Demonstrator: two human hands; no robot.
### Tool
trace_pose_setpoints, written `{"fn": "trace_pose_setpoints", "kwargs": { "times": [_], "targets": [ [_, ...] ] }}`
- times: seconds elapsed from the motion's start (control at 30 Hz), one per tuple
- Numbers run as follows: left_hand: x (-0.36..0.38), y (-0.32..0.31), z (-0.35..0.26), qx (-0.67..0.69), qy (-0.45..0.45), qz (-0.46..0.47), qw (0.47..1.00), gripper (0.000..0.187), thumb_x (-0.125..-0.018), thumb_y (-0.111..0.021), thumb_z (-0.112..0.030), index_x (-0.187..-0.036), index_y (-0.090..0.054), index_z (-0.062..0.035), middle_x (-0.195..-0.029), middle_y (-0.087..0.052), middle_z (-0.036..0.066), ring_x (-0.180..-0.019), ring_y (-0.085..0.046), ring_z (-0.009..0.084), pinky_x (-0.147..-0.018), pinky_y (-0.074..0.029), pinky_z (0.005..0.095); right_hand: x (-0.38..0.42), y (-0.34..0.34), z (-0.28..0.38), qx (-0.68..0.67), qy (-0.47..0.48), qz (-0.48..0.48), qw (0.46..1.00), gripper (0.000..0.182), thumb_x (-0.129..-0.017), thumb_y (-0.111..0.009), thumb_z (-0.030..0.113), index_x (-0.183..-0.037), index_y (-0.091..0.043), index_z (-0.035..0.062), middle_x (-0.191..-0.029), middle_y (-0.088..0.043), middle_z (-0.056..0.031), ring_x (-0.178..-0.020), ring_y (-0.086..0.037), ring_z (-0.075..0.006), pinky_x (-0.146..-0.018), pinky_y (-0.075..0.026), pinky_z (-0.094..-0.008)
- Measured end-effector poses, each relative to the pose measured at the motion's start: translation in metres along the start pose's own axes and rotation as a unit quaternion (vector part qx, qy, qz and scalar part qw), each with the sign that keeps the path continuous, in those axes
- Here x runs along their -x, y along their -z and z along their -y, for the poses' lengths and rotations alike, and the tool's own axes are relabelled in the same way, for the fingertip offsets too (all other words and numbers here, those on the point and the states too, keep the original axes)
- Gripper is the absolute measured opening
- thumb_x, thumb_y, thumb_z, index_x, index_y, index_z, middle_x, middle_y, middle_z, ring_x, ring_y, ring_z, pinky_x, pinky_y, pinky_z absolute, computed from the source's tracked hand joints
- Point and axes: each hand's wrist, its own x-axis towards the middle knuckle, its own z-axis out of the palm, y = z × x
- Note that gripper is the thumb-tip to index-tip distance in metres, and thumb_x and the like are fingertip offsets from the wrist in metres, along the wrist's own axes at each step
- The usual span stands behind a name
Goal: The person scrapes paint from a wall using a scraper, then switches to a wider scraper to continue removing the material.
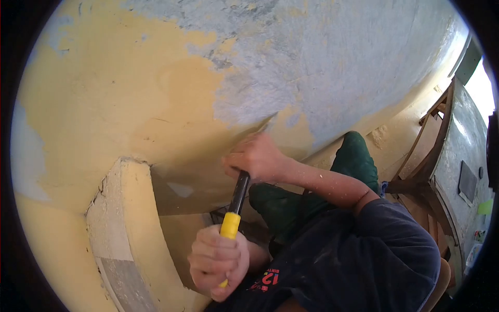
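Observation:
A long-handled scraper [240,193] with a black shaft and a yellow grip slants across the middle of the view. My left hand [218,260] is closed round the yellow grip at its lower end. Higher up, my right hand [255,157] wraps round the tool near its head. The thin blade [268,122] shows just past the right fingers, against the wall [182,99]; part of the head is hidden by that hand. Yellow paint still covers the wall's left side, while a large patch of bare grey plaster [322,67] spreads above and right of the blade.
Below left, a wall recess has a chipped edge [112,208]. My knees in green trousers [358,161] are close to the wall. At right stands a wooden table [475,151] with a dark flat piece [468,182] and small items on it. Pale flecks dot my right forearm.

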Motion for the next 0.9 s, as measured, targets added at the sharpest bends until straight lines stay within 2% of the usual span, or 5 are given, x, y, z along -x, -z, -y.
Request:
{"fn": "trace_pose_setpoints", "kwargs": {
  "times": [0.5, 0.57, 0.67, 0.83, 0.9],
  "targets": [
    [-0.009, -0.009, -0.015, 0.05, -0.034, -0.015, 0.998, 0.028, -0.085, -0.053, -0.024, -0.063, -0.041, -0.0099, -0.041, -0.042, -0.001, -0.03, -0.036, 0.0095, -0.039, -0.03, 0.024, -0.005, 0.01, 0.008, -0.018, -0.004, -0.002, 1.0, 0.017, -0.071, -0.07, 0.02, -0.066, -0.056, 0.0131, -0.056, -0.05, -0.0038, -0.055, -0.057, -0.0281, -0.052, -0.043, -0.0425],
    [0.001, -0.001, -0.001, -0.063, -0.001, 0.009, 0.998, 0.032, -0.087, -0.052, -0.035, -0.066, -0.037, -0.0162, -0.046, -0.035, -0.005, -0.035, -0.033, 0.0056, -0.044, -0.025, 0.0239, 0.001, 0.007, -0.012, -0.016, -0.013, 0.033, 0.999, 0.017, -0.072, -0.07, 0.02, -0.066, -0.056, 0.0136, -0.056, -0.05, -0.0039, -0.056, -0.057, -0.0281, -0.052, -0.043, -0.0427],
    [-0.004, 0.004, -0.006, 0.015, 0.059, -0.021, 0.998, 0.032, -0.088, -0.052, -0.036, -0.067, -0.037, -0.0175, -0.046, -0.035, -0.006, -0.035, -0.032, 0.0046, -0.044, -0.024, 0.0243, 0.005, -0.003, -0.004, 0.013, -0.055, 0.01, 0.998, 0.018, -0.073, -0.07, 0.02, -0.066, -0.055, 0.0142, -0.056, -0.05, -0.0037, -0.056, -0.057, -0.028, -0.052, -0.042, -0.0425],
    [-0.006, -0.014, -0.01, 0.014, -0.088, -0.031, 0.995, 0.028, -0.087, -0.053, -0.02, -0.063, -0.04, -0.0117, -0.04, -0.041, -0.003, -0.03, -0.037, 0.0071, -0.037, -0.029, 0.0205, 0.001, 0.005, -0.004, -0.026, -0.005, 0.005, 1.0, 0.018, -0.073, -0.07, 0.019, -0.066, -0.054, 0.014, -0.056, -0.049, -0.0042, -0.057, -0.058, -0.028, -0.053, -0.042, -0.0431],
    [-0.003, -0.006, -0.004, 0.008, -0.031, -0.015, 0.999, 0.028, -0.086, -0.052, -0.019, -0.062, -0.04, -0.0117, -0.04, -0.042, -0.002, -0.03, -0.037, 0.0075, -0.037, -0.029, 0.0208, 0.003, -0.001, -0.008, -0.016, 0.006, 0.009, 1.0, 0.018, -0.072, -0.07, 0.019, -0.066, -0.054, 0.0136, -0.056, -0.049, -0.0042, -0.057, -0.057, -0.0279, -0.053, -0.042, -0.0432]
  ]
}}
